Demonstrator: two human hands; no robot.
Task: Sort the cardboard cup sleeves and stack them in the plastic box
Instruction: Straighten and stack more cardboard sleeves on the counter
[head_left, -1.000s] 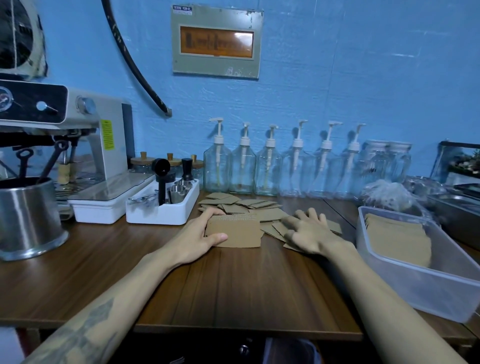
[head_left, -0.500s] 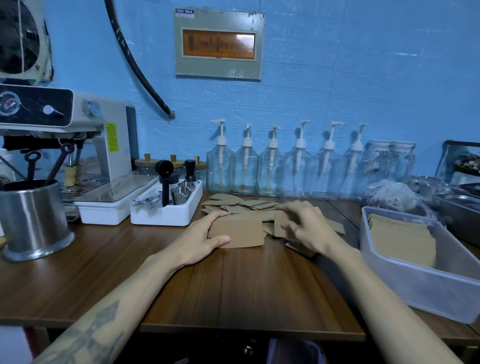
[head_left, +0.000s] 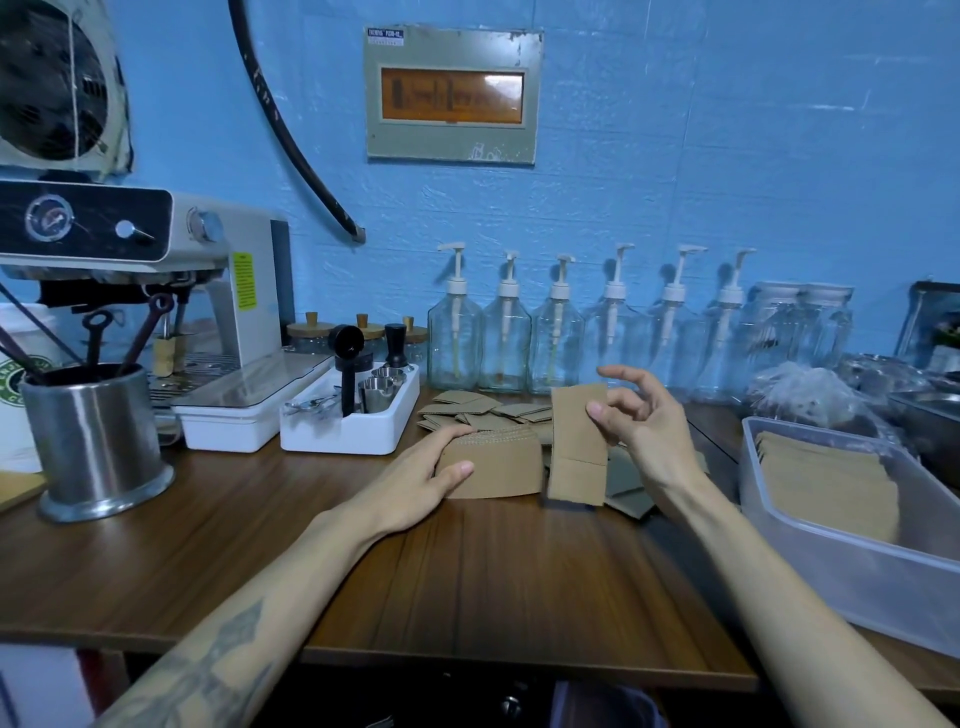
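Observation:
A neat stack of brown cardboard cup sleeves (head_left: 498, 470) lies on the wooden table, and my left hand (head_left: 415, 480) grips its left end with thumb and fingers. My right hand (head_left: 636, 421) holds a single flat sleeve (head_left: 577, 441) upright between thumb and fingers, just right of the stack. Loose sleeves (head_left: 483, 408) lie scattered behind the stack, and a few more lie under my right wrist. The clear plastic box (head_left: 852, 561) stands at the right with a stack of sleeves (head_left: 826, 480) inside it.
A white tray of coffee tools (head_left: 353, 415) and an espresso machine (head_left: 156, 291) stand at the left, with a steel canister (head_left: 98, 441) in front. Glass pump bottles (head_left: 561, 338) line the back wall. A plastic bag (head_left: 810, 389) and metal trays sit behind the box.
My right hand has picked one sleeve from the loose pile and raised it upright beside the stack. My left hand stays on the stack.

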